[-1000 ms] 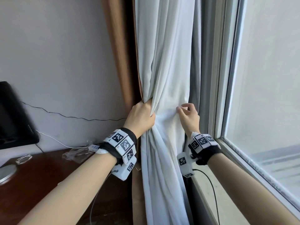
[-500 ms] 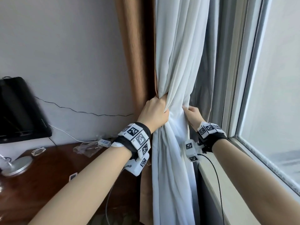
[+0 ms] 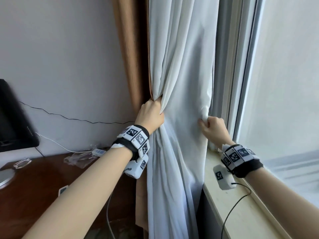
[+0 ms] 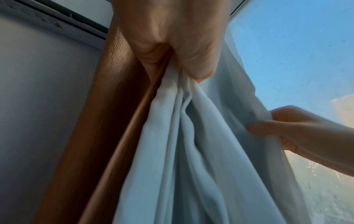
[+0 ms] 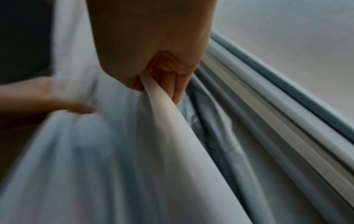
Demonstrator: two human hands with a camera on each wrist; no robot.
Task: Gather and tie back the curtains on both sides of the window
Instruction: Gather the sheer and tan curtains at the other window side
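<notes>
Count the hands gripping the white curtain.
2: the left hand bunches the white curtain at its wall-side edge; the right hand pinches its window-side edge.

**Curtain between wall and window**

The white curtain (image 3: 179,69) hangs at the centre, with the brown curtain (image 3: 133,54) just beside it at 9 o'clock and the window frame (image 3: 236,66) at 3 o'clock. The left hand (image 3: 151,114) grips its 9 o'clock edge; the right hand (image 3: 213,129) pinches its 3 o'clock edge. The sill (image 3: 241,213) lies at 5 o'clock, the desk (image 3: 34,195) at 8 o'clock, below the wall (image 3: 60,57).
</notes>
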